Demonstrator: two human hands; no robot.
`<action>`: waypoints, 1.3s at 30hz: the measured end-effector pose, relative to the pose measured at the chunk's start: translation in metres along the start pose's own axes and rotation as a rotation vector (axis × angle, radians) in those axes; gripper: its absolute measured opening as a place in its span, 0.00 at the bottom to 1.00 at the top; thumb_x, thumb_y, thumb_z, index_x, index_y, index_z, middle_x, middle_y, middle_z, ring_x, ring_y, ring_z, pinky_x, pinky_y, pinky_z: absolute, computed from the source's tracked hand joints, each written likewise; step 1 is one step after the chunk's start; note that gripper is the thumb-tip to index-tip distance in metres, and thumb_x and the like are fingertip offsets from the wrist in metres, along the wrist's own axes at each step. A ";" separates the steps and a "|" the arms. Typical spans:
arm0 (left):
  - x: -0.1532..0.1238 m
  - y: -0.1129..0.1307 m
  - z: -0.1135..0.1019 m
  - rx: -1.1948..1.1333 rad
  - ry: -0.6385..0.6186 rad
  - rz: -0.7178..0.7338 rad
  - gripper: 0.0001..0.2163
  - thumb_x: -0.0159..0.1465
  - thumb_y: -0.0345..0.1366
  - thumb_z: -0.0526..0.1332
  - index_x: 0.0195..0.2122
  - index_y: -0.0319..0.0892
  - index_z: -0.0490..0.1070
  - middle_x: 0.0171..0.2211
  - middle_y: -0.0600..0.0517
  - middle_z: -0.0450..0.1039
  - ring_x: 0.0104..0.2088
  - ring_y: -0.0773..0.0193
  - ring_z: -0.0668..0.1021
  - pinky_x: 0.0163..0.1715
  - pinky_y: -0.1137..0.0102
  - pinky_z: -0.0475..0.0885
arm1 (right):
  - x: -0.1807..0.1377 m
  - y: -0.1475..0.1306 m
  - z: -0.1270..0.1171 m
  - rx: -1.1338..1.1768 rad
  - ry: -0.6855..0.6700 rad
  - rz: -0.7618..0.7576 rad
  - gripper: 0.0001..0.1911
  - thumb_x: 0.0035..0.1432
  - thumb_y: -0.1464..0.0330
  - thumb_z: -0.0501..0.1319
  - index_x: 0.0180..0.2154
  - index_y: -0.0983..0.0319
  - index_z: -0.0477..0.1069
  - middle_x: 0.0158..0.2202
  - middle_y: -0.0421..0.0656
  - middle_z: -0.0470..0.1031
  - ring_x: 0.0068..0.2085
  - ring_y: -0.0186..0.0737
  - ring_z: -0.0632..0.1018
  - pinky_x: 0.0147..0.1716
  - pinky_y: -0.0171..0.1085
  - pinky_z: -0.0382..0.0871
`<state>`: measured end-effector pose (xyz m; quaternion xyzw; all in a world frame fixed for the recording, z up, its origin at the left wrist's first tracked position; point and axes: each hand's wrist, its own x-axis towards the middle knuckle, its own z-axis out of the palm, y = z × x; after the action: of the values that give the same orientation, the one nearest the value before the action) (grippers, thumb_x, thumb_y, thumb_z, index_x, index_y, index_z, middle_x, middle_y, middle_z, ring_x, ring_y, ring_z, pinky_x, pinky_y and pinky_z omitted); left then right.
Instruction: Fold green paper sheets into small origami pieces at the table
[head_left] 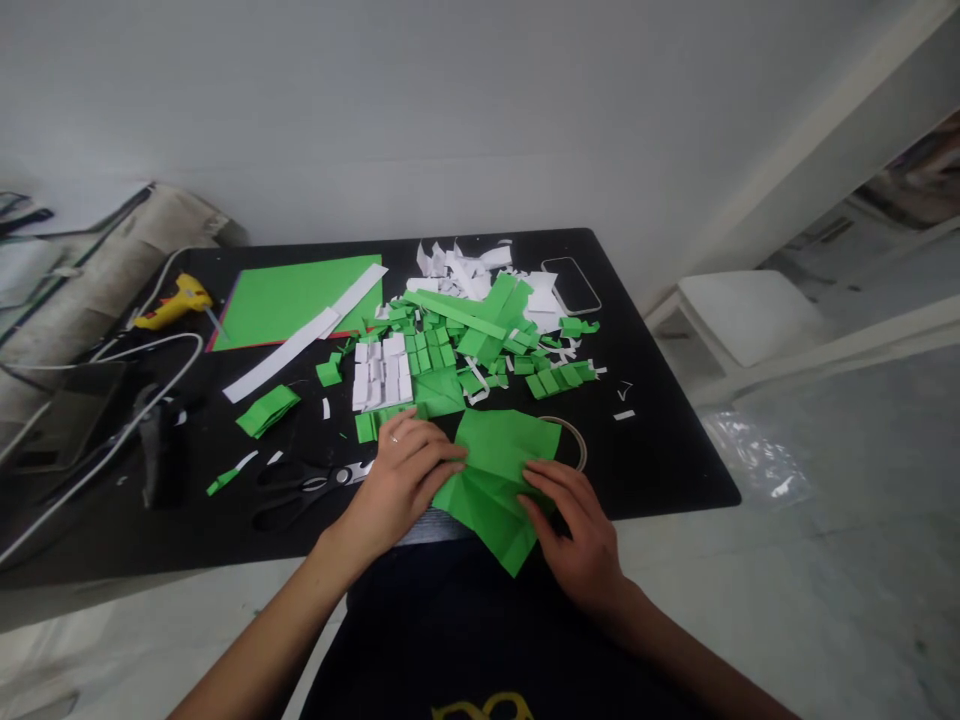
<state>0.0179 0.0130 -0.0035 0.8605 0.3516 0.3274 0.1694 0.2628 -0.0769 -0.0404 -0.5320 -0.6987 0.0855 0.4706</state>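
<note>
A creased green paper sheet [501, 470] lies at the near edge of the black table [660, 450], partly hanging over it. My left hand [405, 470] presses on its left side with fingers closed down on the paper, a ring on one finger. My right hand [574, 515] pinches the sheet's right lower part, fingers curled on it. Behind the sheet sits a heap of folded green and white paper pieces [450, 350].
Black scissors [307, 485] lie left of my left hand. A tape roll [574, 435] peeks from behind the sheet. A large green sheet [292, 295], white strips, a yellow glue gun [176, 300] with cables, and a phone [571, 285] lie farther back.
</note>
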 end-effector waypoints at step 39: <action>-0.012 0.020 -0.003 -1.077 0.133 -0.746 0.11 0.64 0.41 0.73 0.43 0.46 0.74 0.32 0.54 0.85 0.29 0.60 0.86 0.34 0.64 0.85 | 0.058 -0.015 -0.005 1.234 -0.638 1.125 0.29 0.65 0.41 0.60 0.34 0.60 0.77 0.30 0.43 0.79 0.35 0.46 0.82 0.36 0.42 0.76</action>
<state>0.0188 -0.0091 0.0039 0.4537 0.4229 0.4293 0.6565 0.2575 -0.0372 0.0046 -0.3991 -0.2618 0.8084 0.3446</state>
